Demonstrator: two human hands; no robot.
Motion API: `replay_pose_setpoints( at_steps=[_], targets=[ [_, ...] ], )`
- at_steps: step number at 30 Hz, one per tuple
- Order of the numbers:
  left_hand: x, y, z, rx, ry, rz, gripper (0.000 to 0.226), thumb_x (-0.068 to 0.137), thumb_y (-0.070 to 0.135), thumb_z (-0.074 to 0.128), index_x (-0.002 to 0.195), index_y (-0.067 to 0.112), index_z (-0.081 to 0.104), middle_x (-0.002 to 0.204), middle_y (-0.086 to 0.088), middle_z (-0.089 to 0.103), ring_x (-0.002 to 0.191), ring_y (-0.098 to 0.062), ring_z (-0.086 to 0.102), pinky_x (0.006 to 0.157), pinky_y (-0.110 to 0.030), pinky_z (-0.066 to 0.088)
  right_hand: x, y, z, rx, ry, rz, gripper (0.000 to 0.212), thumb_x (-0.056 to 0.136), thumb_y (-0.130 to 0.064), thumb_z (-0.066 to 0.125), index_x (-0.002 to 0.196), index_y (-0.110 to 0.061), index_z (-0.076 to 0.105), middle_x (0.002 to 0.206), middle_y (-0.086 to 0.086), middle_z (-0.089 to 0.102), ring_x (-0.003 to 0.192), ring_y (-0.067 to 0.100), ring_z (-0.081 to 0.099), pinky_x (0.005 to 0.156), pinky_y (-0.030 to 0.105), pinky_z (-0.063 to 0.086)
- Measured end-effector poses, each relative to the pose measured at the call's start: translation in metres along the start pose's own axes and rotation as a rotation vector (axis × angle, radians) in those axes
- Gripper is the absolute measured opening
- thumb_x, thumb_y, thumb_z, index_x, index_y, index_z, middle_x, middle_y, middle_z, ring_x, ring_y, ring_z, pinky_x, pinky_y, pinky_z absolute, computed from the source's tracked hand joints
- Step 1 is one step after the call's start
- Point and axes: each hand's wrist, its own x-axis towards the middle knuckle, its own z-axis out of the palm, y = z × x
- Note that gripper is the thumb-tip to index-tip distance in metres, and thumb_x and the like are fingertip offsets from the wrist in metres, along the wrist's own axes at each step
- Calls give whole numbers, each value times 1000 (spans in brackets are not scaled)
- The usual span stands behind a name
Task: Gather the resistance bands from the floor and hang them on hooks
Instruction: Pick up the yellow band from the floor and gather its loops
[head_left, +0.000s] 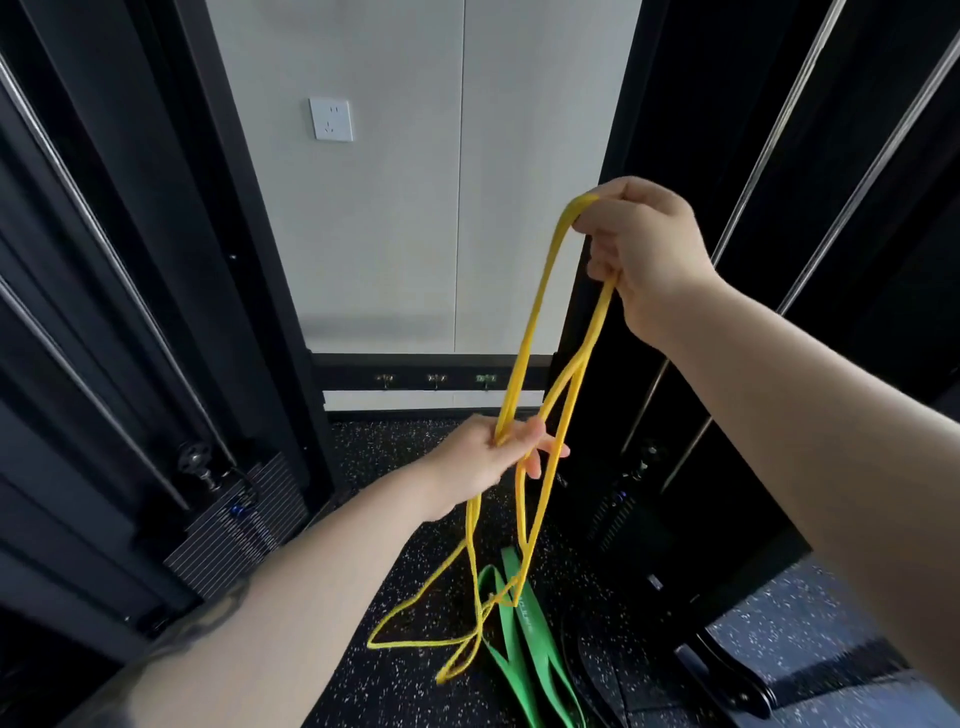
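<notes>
A thin yellow resistance band (535, 322) hangs in long loops between my two hands. My right hand (644, 249) is raised high at the right and grips the band's top end. Lower down, my left hand (488, 460) grips the same band's strands in front of me; the loose loops dangle below it toward the floor. A wide green resistance band (524, 649) lies on the speckled black floor under the yellow loops. A black band (587, 670) lies just right of the green one. Small hooks (436, 381) sit in a row on a black rail low on the far wall.
Black machine frames with steel guide rods stand close on both sides. A weight stack (234, 525) sits at the lower left, a black base foot (727, 670) at the lower right. A white wall with a socket (331, 119) is ahead.
</notes>
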Motion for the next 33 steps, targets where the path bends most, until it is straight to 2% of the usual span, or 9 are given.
replay_pose_setpoints(
  at_steps=[3,5,7,11,17,24,28,31,33],
  targets=[
    [-2,0,5,33,-114,-35,26,95,41,51,92,28,73,91,22,65,95,-5,58,82,-22,43,1,8,-4,81,46,67,12,84,7,52,82,-4,58,52,-2,39,42,8,32,45,22,33],
    [1,0,7,94,-114,-62,17,88,39,66,73,30,68,80,13,63,88,-6,59,87,-26,46,0,14,-7,69,78,93,14,85,6,52,80,-5,59,53,-2,39,43,9,32,46,22,33],
    [1,-8,5,137,-50,-118,23,84,38,71,66,25,63,69,12,59,78,-8,59,83,-27,44,-1,20,-13,17,109,95,17,85,6,52,78,-7,60,55,-1,40,44,10,32,46,23,33],
    [-11,-45,-5,146,126,-255,33,84,46,68,69,17,68,88,-1,74,95,-16,66,94,-35,42,-6,32,-35,-83,158,91,19,82,6,53,75,-10,61,50,-4,41,41,8,33,44,21,31],
    [-18,-61,-15,165,390,-352,42,83,44,68,55,19,50,68,-4,55,69,-19,51,64,-29,36,-14,66,-81,-251,359,184,20,72,-1,57,71,-18,67,61,-6,51,60,13,44,56,25,36],
    [-12,-30,-32,232,277,-170,36,86,39,68,59,18,56,51,9,45,54,-11,42,60,-29,32,-37,116,-130,-468,537,406,16,81,-10,57,91,-11,69,73,2,59,65,17,52,70,36,48],
    [-8,-6,-25,285,208,-67,32,88,40,65,65,19,59,60,3,49,58,-13,44,63,-30,33,-48,131,-126,-782,105,474,11,75,-15,66,85,-11,70,72,8,65,59,19,56,57,29,46],
    [0,15,-19,353,164,-15,23,88,38,66,78,18,68,69,-2,59,64,-12,53,65,-29,39,-51,128,-102,-895,-318,597,53,75,-18,76,123,-10,55,80,7,71,74,19,66,65,24,51],
    [4,21,-19,414,169,-17,28,86,40,68,85,12,70,73,-9,62,69,-16,54,66,-31,37,-49,126,-86,-1038,-470,589,81,77,-28,78,144,-13,34,108,11,68,99,22,64,81,30,52]
  ],
)
